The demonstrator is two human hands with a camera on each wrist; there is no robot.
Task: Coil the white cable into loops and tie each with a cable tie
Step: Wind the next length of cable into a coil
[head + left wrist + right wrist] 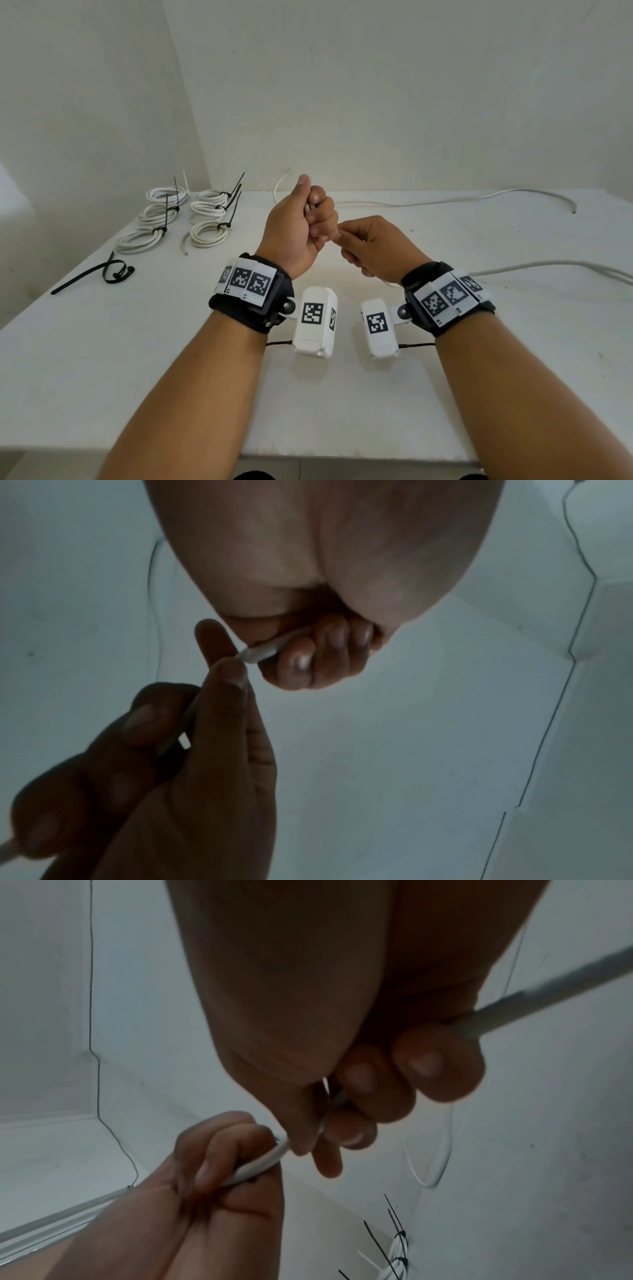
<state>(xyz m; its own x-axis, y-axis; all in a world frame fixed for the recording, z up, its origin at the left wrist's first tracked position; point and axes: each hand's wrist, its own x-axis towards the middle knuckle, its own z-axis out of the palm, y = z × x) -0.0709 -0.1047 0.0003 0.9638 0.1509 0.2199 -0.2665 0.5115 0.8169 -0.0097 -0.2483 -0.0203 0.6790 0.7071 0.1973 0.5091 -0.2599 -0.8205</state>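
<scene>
Above the middle of the white table (342, 411), my left hand (317, 219) is a raised fist round the white cable (428, 201) near its end. The short end (260, 651) sticks out of that fist toward my right hand (344, 236). Its thumb and forefinger pinch at that tip (279, 1146). A further white stretch (548, 993) runs out of the right hand's curled fingers. From the left fist the cable arcs back and trails along the table's far edge to the right.
Several tied cable coils (154, 219) with black ties standing up lie at the back left. Loose black cable ties (102, 274) lie nearer the left edge. More white cable (555, 265) crosses the table on the right. A wall stands close behind.
</scene>
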